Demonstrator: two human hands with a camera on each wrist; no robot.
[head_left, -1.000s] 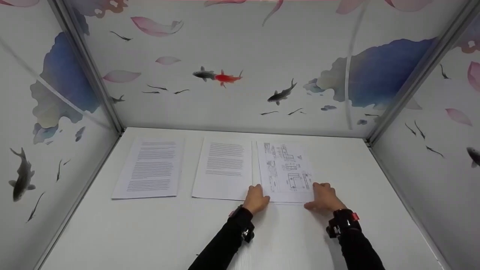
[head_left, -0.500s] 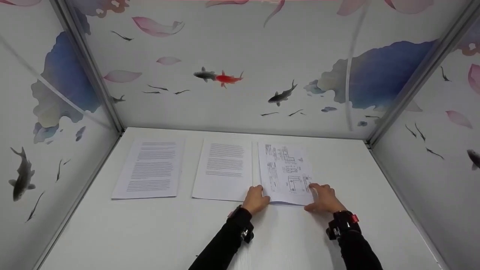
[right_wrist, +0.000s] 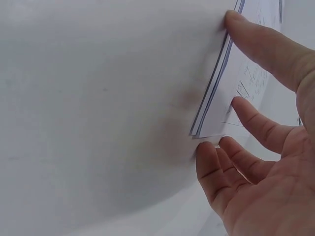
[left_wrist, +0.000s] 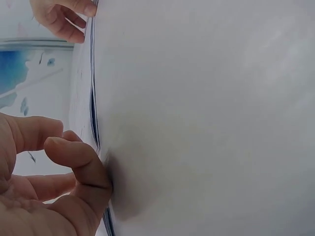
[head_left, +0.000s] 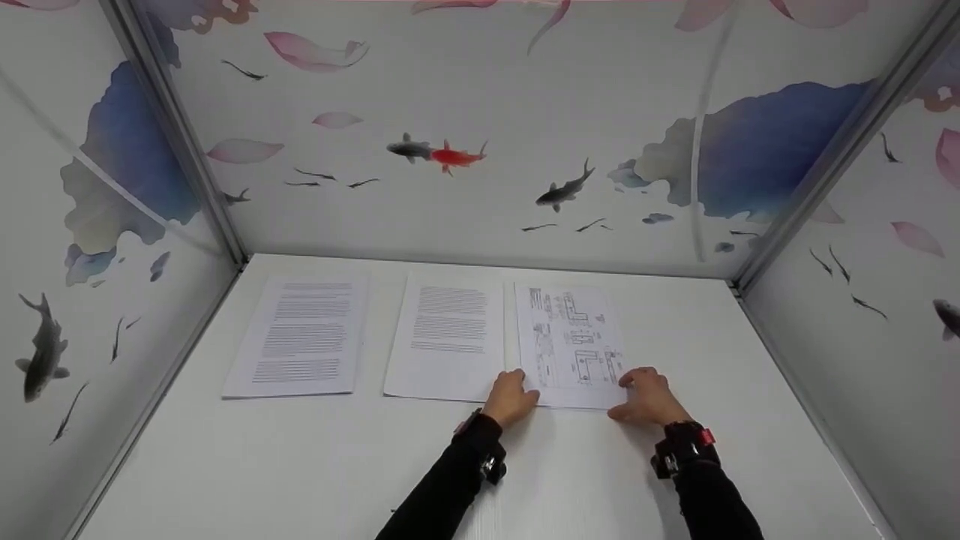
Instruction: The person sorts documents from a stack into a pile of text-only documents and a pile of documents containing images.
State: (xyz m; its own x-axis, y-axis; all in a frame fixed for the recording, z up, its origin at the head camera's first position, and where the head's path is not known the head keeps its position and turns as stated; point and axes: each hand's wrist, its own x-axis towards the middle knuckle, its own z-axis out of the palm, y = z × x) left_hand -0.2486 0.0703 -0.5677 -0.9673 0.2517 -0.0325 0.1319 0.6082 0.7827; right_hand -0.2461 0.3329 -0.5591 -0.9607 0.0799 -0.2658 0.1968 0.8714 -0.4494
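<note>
Drawing-topped stack (head_left: 570, 341), near corners between curled left hand (head_left: 511, 399), grip unclear, and loosely spread right hand (head_left: 651, 397).

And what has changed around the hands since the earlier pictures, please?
A finger of the right hand now reaches slightly further left, over the drawing sheet. The paper strip seen below the sheet's near edge no longer shows. The left hand, left text stack and middle text stack look unmoved.

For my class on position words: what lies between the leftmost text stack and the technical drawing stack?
The head view shows the middle text stack, plus the left hand at the technical drawing stack's near left corner.
</note>
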